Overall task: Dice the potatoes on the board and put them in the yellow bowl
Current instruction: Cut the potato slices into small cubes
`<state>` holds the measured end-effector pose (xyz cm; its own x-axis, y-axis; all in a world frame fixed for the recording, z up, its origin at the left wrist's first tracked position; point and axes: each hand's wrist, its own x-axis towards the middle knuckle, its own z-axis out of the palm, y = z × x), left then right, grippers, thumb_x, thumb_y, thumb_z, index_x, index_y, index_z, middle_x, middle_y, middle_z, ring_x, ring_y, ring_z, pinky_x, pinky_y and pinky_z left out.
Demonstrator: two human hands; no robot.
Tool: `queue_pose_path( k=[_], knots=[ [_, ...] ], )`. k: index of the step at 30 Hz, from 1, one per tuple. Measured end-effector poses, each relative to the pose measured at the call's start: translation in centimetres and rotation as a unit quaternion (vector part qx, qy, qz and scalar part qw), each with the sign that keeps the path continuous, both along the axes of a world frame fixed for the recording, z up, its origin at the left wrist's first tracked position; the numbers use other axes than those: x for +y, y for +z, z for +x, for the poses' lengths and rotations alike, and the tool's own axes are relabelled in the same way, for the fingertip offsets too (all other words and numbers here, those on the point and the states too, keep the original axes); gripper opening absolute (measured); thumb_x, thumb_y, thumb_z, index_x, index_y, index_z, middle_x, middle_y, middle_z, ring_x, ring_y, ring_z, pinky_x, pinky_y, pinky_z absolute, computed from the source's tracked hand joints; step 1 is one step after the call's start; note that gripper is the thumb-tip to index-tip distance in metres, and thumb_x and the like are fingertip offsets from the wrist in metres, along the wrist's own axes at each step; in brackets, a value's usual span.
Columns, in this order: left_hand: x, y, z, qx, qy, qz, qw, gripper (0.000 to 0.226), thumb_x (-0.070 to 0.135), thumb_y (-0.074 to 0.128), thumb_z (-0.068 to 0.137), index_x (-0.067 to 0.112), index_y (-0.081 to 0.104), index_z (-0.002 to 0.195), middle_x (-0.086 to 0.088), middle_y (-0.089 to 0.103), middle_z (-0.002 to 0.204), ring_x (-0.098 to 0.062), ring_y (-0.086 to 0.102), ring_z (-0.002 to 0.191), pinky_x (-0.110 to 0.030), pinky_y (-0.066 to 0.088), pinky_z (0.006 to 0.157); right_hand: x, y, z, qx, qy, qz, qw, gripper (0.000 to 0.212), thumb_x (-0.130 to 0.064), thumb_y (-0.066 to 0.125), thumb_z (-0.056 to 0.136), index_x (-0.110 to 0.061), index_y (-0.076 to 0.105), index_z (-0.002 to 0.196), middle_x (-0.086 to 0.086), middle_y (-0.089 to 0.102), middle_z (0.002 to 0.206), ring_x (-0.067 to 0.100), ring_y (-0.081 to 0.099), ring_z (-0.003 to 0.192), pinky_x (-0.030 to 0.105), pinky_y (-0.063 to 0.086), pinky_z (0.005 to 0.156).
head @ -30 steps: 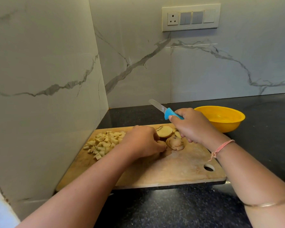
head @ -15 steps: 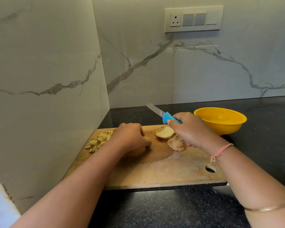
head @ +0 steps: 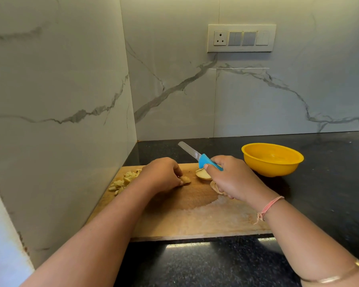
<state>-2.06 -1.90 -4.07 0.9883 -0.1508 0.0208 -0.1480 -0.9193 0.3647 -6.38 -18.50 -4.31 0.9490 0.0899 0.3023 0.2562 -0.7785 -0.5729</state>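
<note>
A wooden cutting board [head: 195, 216] lies on the black counter. My left hand [head: 162, 175] holds a small potato piece [head: 186, 180] against the board near its far side. A pile of diced potato [head: 124, 181] lies at the board's far left corner, partly hidden by that hand. My right hand [head: 234, 179] grips a knife with a blue handle [head: 207, 161], its blade [head: 189, 151] raised and pointing away to the left. A potato half [head: 203, 175] lies cut side up under the knife. Another potato piece [head: 215, 186] peeks out beneath my right hand. The yellow bowl [head: 272, 159] stands right of the board.
Marble walls close the corner at the left and behind the board. A switch panel [head: 241, 38] is on the back wall. Black countertop [head: 330, 183] stretches to the right of the bowl and in front of the board.
My left hand slid left across the board with a potato piece, covering more of the diced pile. The right hand with the knife stayed above the potato half.
</note>
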Motion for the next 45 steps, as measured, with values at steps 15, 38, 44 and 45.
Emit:
queue_pose_path(
  k=[15, 38, 44, 45],
  knots=[
    [0.7, -0.6, 0.4, -0.005, 0.010, -0.053, 0.999, 0.029, 0.028, 0.069, 0.086, 0.022, 0.066, 0.114, 0.001, 0.066, 0.107, -0.013, 0.061, 0.095, -0.029, 0.055, 0.086, 0.9, -0.7, -4.9, -0.002, -0.001, -0.152, 0.988, 0.040, -0.038, 0.036, 0.100, -0.028, 0.045, 0.137, -0.003, 0.059, 0.114, 0.008, 0.049, 0.082, 0.016, 0.030, 0.052],
    [0.5, -0.5, 0.0, -0.026, 0.007, -0.055, 0.998, 0.023, 0.025, 0.069, 0.086, 0.021, 0.068, 0.109, 0.002, 0.067, 0.106, -0.013, 0.061, 0.094, -0.029, 0.055, 0.085, 3.6, 1.8, -4.9, 0.076, -0.016, -0.234, 0.969, 0.008, -0.025, 0.044, 0.097, -0.021, 0.044, 0.104, -0.004, 0.041, 0.073, 0.010, 0.046, 0.064, 0.020, 0.041, 0.055],
    [0.2, -0.6, -0.2, -0.036, 0.017, -0.040, 0.998, 0.023, 0.025, 0.067, 0.088, 0.020, 0.068, 0.110, 0.001, 0.067, 0.105, -0.013, 0.062, 0.094, -0.029, 0.055, 0.084, 3.2, 1.6, -5.2, 0.093, -0.004, -0.240, 0.966, 0.026, -0.025, 0.045, 0.097, -0.019, 0.046, 0.122, -0.005, 0.039, 0.073, 0.010, 0.044, 0.060, 0.020, 0.040, 0.053],
    [0.1, -0.6, -0.3, -0.036, 0.020, -0.036, 0.998, 0.023, 0.025, 0.066, 0.088, 0.020, 0.069, 0.110, 0.001, 0.068, 0.104, -0.013, 0.062, 0.093, -0.028, 0.055, 0.083, 3.2, 1.6, -5.3, 0.093, -0.001, -0.244, 0.965, 0.027, -0.025, 0.044, 0.097, -0.018, 0.046, 0.123, -0.005, 0.038, 0.073, 0.010, 0.044, 0.060, 0.020, 0.040, 0.053]
  ],
)
